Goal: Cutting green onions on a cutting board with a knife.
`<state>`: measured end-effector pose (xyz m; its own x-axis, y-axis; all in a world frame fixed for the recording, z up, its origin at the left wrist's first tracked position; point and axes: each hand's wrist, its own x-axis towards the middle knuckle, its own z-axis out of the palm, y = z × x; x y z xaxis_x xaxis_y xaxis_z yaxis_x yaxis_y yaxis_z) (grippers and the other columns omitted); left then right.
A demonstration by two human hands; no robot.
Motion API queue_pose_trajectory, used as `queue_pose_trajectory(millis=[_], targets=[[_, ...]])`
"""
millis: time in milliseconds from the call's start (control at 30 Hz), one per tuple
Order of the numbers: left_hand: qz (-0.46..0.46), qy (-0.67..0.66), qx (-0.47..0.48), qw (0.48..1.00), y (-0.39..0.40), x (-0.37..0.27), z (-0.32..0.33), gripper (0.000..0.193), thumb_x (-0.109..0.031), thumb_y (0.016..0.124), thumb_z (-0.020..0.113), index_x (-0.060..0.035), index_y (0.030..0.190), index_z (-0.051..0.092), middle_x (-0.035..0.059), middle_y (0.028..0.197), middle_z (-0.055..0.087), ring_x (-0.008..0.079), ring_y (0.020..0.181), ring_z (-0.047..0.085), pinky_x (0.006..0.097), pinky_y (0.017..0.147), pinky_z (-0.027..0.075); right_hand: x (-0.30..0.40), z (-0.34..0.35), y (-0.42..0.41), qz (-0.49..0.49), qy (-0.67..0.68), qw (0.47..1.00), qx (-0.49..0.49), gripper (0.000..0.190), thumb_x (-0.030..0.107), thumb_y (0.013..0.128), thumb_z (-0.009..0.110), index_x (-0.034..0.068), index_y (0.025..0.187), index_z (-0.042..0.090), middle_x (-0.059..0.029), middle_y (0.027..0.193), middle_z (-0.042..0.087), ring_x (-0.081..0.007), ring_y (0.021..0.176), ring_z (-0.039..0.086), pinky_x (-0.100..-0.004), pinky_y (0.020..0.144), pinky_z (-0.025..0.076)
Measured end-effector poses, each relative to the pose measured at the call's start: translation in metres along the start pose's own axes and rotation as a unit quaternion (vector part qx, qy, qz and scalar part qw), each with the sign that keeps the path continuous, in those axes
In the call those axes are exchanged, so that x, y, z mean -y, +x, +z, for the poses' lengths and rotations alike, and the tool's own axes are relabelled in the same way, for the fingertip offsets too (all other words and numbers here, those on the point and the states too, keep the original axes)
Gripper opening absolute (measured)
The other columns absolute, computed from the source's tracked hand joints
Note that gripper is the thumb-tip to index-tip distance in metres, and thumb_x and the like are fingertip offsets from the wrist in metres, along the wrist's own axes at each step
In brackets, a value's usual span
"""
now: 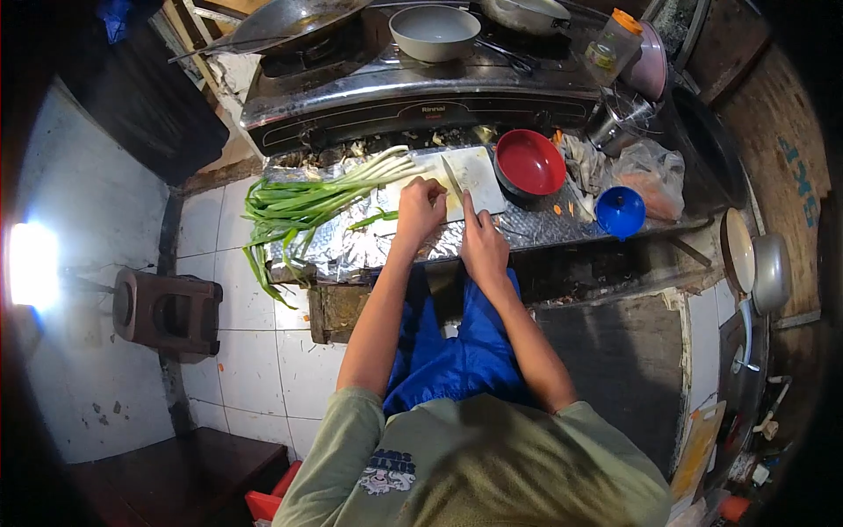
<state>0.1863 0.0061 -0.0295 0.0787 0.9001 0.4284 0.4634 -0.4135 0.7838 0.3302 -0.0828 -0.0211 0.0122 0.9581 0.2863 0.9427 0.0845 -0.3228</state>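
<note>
My right hand (pixel 484 244) grips a kitchen knife (pixel 452 176), its blade pointing away over the white cutting board (pixel 486 178), index finger stretched along it. Beside the blade, my left hand (pixel 421 207) has its fingertips pinched on the board; what they hold is too small to tell. A bunch of green onions (pixel 316 194) lies left of the board, its white ends over the board's edge. A short green piece (pixel 374 219) rests by my left wrist. Touching the board's right side stands a red bowl (pixel 531 162) in a dark one.
A gas stove (pixel 421 89) behind the board carries a wok (pixel 290 26), a grey bowl (pixel 435 33) and a pan (pixel 527 14). Right of the red bowl are a cloth (pixel 583 161), a blue funnel (pixel 620 212) and a plastic bag (pixel 652 178). A brown stool (pixel 168 309) is at left.
</note>
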Motion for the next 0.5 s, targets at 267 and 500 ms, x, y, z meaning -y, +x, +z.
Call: queue_pose_trajectory(millis=[267,500], targets=[[-0.002,0.018,0.007,1.0,0.0003,0.001,0.001,0.01,-0.005,0.079,0.072,0.0018,0.085,0.074,0.0213,0.08,0.065,0.037,0.074,0.068,0.0445,0.07,0.055,0.0008,-0.0041,0.0005,-0.017,0.002,1.0,0.015,0.077,0.004,0.088,0.063,0.018,0.159,0.037,-0.0154,0.101,0.06,-0.0367,0.073,0.07,-0.0479,0.06,0.058],[-0.007,0.037,0.004,0.999,0.001,0.0041,0.002,0.012,-0.007,0.081,0.074,0.0029,0.088,0.075,0.0172,0.076,0.068,0.0283,0.069,0.072,0.0364,0.067,0.057,0.0003,-0.0024,0.0012,-0.025,0.003,0.999,0.019,0.078,0.005,0.088,0.062,0.02,0.159,0.036,-0.0154,0.102,0.06,-0.0374,0.074,0.07,-0.0488,0.061,0.059]])
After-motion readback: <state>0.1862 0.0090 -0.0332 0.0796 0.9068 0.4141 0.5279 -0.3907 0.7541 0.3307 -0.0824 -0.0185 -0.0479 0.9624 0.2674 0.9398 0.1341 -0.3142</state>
